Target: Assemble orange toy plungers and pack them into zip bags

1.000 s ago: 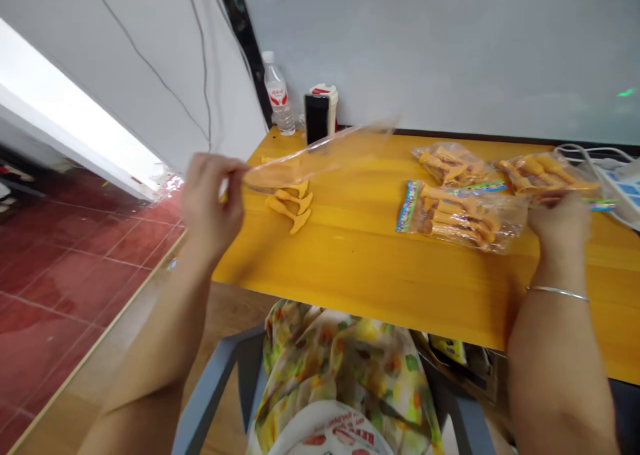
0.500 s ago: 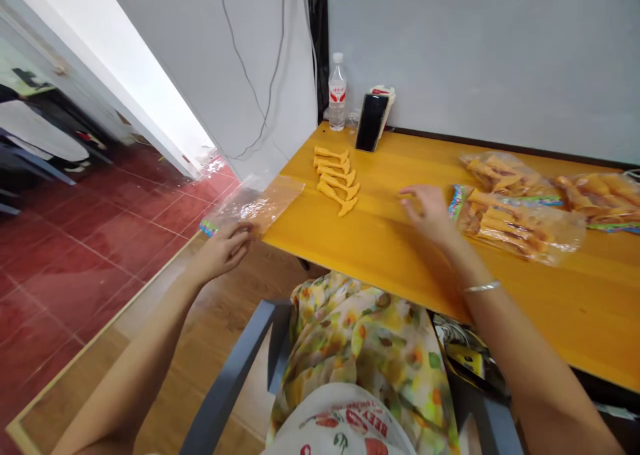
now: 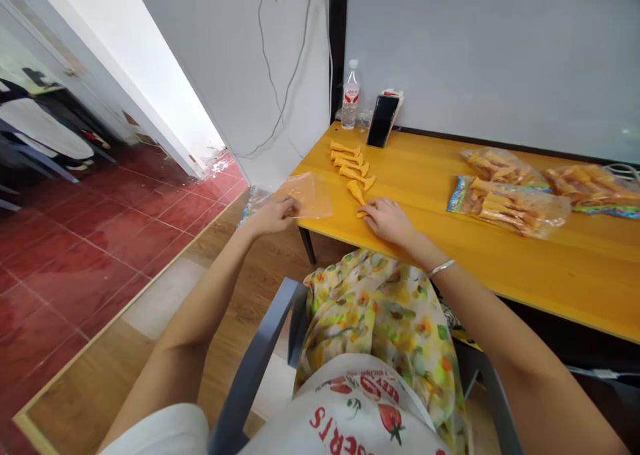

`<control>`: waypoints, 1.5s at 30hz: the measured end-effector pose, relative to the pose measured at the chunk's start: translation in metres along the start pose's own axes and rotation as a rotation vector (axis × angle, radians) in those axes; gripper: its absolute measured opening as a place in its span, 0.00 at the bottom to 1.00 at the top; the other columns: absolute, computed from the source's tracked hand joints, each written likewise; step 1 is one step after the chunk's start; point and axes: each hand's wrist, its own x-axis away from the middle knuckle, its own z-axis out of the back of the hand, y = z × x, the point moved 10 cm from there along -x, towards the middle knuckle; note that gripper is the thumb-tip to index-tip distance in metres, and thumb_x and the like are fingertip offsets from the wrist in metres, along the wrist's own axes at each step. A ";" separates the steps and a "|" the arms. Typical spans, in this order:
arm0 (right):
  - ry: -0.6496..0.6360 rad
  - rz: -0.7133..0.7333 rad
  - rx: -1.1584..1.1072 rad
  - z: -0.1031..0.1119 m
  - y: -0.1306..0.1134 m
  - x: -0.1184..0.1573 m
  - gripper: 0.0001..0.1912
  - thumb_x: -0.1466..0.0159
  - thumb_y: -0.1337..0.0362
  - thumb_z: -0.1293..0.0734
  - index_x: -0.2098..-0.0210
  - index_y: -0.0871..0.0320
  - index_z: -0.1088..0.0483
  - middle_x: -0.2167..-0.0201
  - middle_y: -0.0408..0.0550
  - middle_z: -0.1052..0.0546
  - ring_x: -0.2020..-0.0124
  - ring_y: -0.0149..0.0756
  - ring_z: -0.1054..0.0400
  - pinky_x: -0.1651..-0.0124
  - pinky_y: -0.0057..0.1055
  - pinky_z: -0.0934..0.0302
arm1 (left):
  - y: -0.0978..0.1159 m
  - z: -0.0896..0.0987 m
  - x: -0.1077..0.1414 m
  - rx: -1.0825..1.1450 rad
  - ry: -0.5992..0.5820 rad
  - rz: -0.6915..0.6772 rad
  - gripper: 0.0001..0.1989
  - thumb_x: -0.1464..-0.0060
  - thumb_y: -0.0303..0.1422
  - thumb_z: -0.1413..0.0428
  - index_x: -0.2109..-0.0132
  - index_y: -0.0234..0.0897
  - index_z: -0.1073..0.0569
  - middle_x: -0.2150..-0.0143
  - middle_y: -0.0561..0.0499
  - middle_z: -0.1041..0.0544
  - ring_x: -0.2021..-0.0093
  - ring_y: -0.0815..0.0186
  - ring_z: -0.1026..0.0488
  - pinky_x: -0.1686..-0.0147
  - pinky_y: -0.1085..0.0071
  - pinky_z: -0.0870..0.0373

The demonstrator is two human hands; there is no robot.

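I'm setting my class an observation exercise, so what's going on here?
A seated person's left hand holds a thin clear plastic bag over the left edge of the yellow-brown wooden table. The right hand touches the near end of a flared orange piece, the closest in a loose row of similar orange pieces. Three clear bags containing orange pieces lie farther right.

nearest orange flared piece [image 3: 356, 189]: lower end partly hidden by right grip [image 3: 389, 220] | clear flat plastic bag [image 3: 315, 198]: partly covered by left grip [image 3: 276, 213] | yellow wooden surface [image 3: 500, 261]: cut off, right edge
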 end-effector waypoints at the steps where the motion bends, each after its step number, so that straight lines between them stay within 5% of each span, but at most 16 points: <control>1: -0.001 -0.001 -0.011 0.001 -0.002 0.009 0.18 0.28 0.60 0.41 0.44 0.56 0.26 0.46 0.58 0.25 0.46 0.49 0.33 0.45 0.41 0.41 | -0.001 0.004 0.006 -0.018 -0.012 0.015 0.13 0.47 0.33 0.52 0.57 0.38 0.26 0.53 0.43 0.24 0.51 0.54 0.25 0.44 0.57 0.30; 4: 0.011 -0.016 -0.020 0.006 -0.008 0.032 0.17 0.28 0.57 0.40 0.46 0.55 0.25 0.48 0.57 0.24 0.48 0.48 0.31 0.46 0.39 0.40 | 0.000 0.016 0.011 -0.072 0.023 0.116 0.15 0.39 0.40 0.55 0.65 0.38 0.29 0.60 0.43 0.25 0.56 0.54 0.25 0.48 0.56 0.30; 7: 0.040 -0.034 -0.018 0.009 -0.009 0.045 0.19 0.27 0.55 0.42 0.46 0.55 0.26 0.51 0.57 0.23 0.50 0.48 0.29 0.49 0.39 0.38 | 0.020 0.020 0.001 -0.008 0.195 0.192 0.18 0.36 0.46 0.53 0.56 0.35 0.29 0.52 0.39 0.27 0.53 0.54 0.25 0.46 0.57 0.31; 12: 0.234 -0.210 -0.330 0.013 0.021 0.055 0.22 0.26 0.51 0.48 0.47 0.57 0.33 0.52 0.59 0.23 0.56 0.47 0.27 0.54 0.40 0.36 | 0.075 -0.022 -0.029 -0.041 0.196 0.178 0.30 0.44 0.52 0.41 0.47 0.30 0.31 0.46 0.32 0.29 0.42 0.42 0.31 0.41 0.49 0.36; 17: 0.419 -0.367 -0.957 0.003 0.050 0.065 0.27 0.36 0.36 0.39 0.55 0.53 0.38 0.66 0.47 0.25 0.69 0.36 0.32 0.63 0.34 0.38 | 0.106 -0.038 -0.033 -0.079 0.101 0.112 0.10 0.38 0.34 0.48 0.54 0.33 0.27 0.49 0.35 0.27 0.48 0.49 0.26 0.46 0.56 0.31; 23: 0.390 -0.526 -1.393 -0.006 0.049 0.074 0.29 0.47 0.39 0.27 0.60 0.52 0.38 0.73 0.39 0.27 0.79 0.27 0.45 0.76 0.26 0.50 | 0.097 -0.027 -0.031 0.064 0.149 0.166 0.04 0.44 0.27 0.47 0.64 0.35 0.27 0.59 0.42 0.22 0.59 0.55 0.24 0.56 0.61 0.30; 28: 0.365 -0.600 -1.550 -0.009 0.039 0.083 0.29 0.50 0.41 0.24 0.61 0.52 0.36 0.72 0.39 0.25 0.79 0.25 0.45 0.77 0.24 0.50 | 0.065 -0.021 -0.031 0.640 0.347 0.290 0.07 0.45 0.32 0.47 0.70 0.37 0.30 0.62 0.46 0.20 0.64 0.63 0.24 0.58 0.67 0.30; 32: 0.321 -0.595 -1.632 -0.009 0.020 0.078 0.29 0.51 0.42 0.23 0.61 0.52 0.35 0.71 0.39 0.25 0.79 0.24 0.45 0.75 0.24 0.48 | 0.069 -0.021 -0.033 0.930 0.381 0.242 0.08 0.46 0.34 0.46 0.71 0.36 0.30 0.58 0.46 0.19 0.57 0.64 0.23 0.50 0.67 0.30; 39: 0.232 -0.570 -1.667 -0.013 -0.015 0.055 0.31 0.52 0.41 0.23 0.61 0.52 0.36 0.72 0.37 0.26 0.78 0.24 0.44 0.75 0.24 0.45 | 0.104 -0.007 -0.029 0.831 0.382 0.131 0.04 0.48 0.32 0.45 0.70 0.37 0.30 0.50 0.43 0.19 0.46 0.58 0.23 0.40 0.59 0.34; 45: 0.264 -0.588 -1.712 -0.011 -0.015 0.055 0.30 0.52 0.42 0.23 0.61 0.52 0.36 0.72 0.37 0.26 0.79 0.24 0.44 0.75 0.24 0.43 | 0.099 -0.005 -0.028 0.795 0.381 0.152 0.03 0.47 0.30 0.46 0.69 0.37 0.31 0.48 0.42 0.20 0.45 0.57 0.24 0.40 0.60 0.34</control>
